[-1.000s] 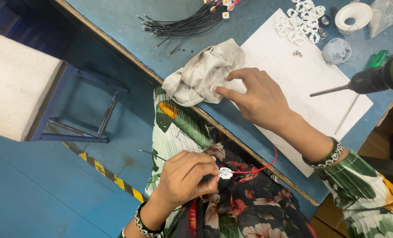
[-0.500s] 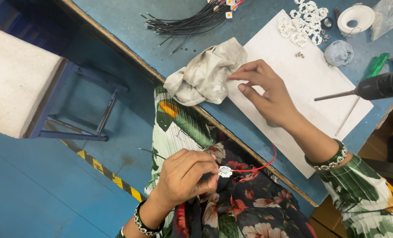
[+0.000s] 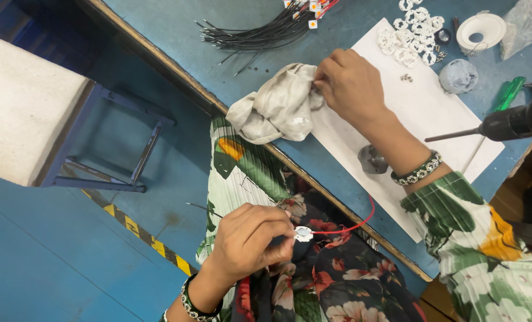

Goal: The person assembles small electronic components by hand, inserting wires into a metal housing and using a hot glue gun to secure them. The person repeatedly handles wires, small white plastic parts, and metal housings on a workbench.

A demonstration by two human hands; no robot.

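We pinch the disc (image 3: 303, 233) in our left hand (image 3: 251, 241) at our lap; our right hand (image 3: 350, 83), reaching forward, grips the cloth (image 3: 275, 110).

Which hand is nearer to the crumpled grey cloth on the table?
The right hand: its fingers touch the cloth's edge. The left hand is down over the lap, well below the cloth, pinching a small white disc.

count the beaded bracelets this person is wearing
2: one bracelet on the right wrist, above the white sheet on the table; another bracelet on the left wrist, low over the lap. More may be hidden under the sleeve.
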